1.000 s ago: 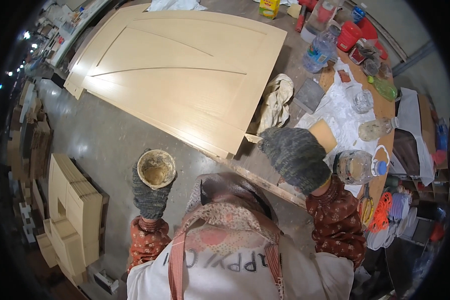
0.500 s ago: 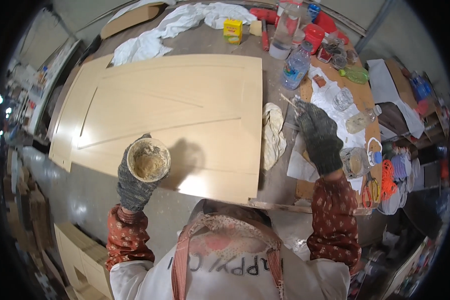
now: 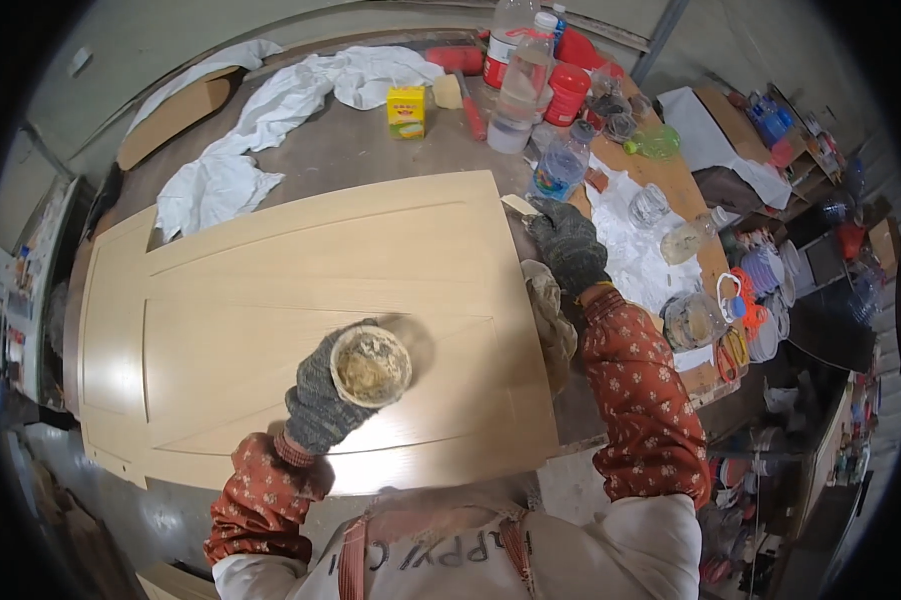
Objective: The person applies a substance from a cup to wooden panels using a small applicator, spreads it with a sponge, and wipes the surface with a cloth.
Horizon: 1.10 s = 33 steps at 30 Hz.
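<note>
The big, flat, cream wooden panel (image 3: 291, 310) lies on the brown table (image 3: 316, 142), its long way going left to right. The left hand (image 3: 321, 405), in a dark grey knitted glove, wraps around a round white cup (image 3: 406, 375) above the panel, and is nearer its middle. The right hand (image 3: 568, 247), gloved the same, is by its far right corner and seems to pinch a small, pale, flat piece (image 3: 519, 205).

The panel (image 3: 271, 260) is pale cream. The gloves (image 3: 323, 405) are mottled dark grey, the sleeves (image 3: 646, 400) rust-red with pale flowers. The cup (image 3: 405, 373) is off-white, its paste (image 3: 367, 377) beige. The box (image 3: 407, 110) is mostly yellow, the cloth (image 3: 211, 185) white, the tub (image 3: 568, 95) red.
</note>
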{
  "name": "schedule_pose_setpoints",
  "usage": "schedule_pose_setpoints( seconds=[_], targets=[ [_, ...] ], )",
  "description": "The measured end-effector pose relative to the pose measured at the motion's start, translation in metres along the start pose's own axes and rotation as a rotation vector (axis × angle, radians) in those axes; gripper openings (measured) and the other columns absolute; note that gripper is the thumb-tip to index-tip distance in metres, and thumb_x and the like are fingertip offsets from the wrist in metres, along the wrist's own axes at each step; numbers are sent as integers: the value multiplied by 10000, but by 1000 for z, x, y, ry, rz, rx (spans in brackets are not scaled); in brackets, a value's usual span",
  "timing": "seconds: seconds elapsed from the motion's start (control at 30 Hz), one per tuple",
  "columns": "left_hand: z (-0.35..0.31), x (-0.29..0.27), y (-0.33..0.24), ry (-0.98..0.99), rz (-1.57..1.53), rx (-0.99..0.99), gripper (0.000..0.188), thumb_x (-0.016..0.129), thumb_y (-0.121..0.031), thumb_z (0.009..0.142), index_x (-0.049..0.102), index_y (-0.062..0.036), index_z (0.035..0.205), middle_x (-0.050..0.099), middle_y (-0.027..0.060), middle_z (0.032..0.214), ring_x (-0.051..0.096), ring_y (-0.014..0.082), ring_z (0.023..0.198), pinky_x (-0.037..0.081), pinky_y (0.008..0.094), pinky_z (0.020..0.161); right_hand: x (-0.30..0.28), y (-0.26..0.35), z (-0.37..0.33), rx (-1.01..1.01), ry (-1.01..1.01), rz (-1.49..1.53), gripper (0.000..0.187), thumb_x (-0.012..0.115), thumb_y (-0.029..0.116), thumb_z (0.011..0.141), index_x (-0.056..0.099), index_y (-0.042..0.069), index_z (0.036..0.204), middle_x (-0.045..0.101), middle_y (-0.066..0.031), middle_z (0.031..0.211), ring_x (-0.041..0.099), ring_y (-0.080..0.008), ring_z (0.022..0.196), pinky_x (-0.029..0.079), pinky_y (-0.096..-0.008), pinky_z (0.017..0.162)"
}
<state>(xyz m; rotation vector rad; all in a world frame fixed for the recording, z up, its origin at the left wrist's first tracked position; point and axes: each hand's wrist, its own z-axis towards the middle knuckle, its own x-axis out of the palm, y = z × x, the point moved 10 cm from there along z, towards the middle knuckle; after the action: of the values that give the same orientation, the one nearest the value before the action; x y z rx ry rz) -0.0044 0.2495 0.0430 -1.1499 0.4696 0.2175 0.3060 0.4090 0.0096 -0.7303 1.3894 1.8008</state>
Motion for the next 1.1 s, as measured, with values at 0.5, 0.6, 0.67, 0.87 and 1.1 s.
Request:
schedule_pose_setpoints(
  seconds=[0.5, 0.6, 0.67, 0.87, 1.1],
  targets=[
    [1, 8, 9, 97, 18, -118, 714, 845, -173, 626, 497, 3, 1223, 605, 126, 1075, 608, 215, 943, 513, 321, 830, 14, -6, 5, -75, -47, -3, 342, 553, 280, 879, 581, 136, 1187, 591, -162, 1101, 560, -346, 1001, 437, -417, 866],
    [0, 11, 10, 115, 34, -93, 714, 843, -161, 624, 497, 4, 1226, 606, 127, 1076, 608, 215, 937, 514, 316, 826, 8, -2, 1, -75, -85, 78, 345, 531, 310, 892, 583, 135, 1185, 588, -161, 1106, 551, -342, 1018, 435, -411, 870],
    [-3, 11, 18, 60, -176, -165, 725, 842, -169, 622, 493, 9, 1231, 607, 129, 1074, 607, 221, 937, 510, 324, 831, 16, 1, 1, -127, -42, 46, 349, 512, 333, 903, 583, 140, 1185, 585, -159, 1116, 545, -340, 1028, 432, -413, 876],
    [1, 9, 6, 98, 35, -66, 764, 845, -211, 620, 475, 19, 1247, 604, 134, 1085, 601, 231, 951, 501, 329, 837, 10, -11, 3, -166, -113, 62, 293, 600, 214, 850, 628, 69, 1103, 629, -172, 1050, 596, -339, 971, 465, -398, 857],
    [3, 8, -2, 81, 57, -47, 701, 844, -170, 625, 505, 10, 1211, 619, 128, 1057, 621, 217, 932, 521, 327, 806, 15, -19, 4, -127, -63, 0, 292, 588, 220, 867, 624, 64, 1112, 633, -163, 1056, 601, -319, 983, 468, -386, 856]
  ],
)
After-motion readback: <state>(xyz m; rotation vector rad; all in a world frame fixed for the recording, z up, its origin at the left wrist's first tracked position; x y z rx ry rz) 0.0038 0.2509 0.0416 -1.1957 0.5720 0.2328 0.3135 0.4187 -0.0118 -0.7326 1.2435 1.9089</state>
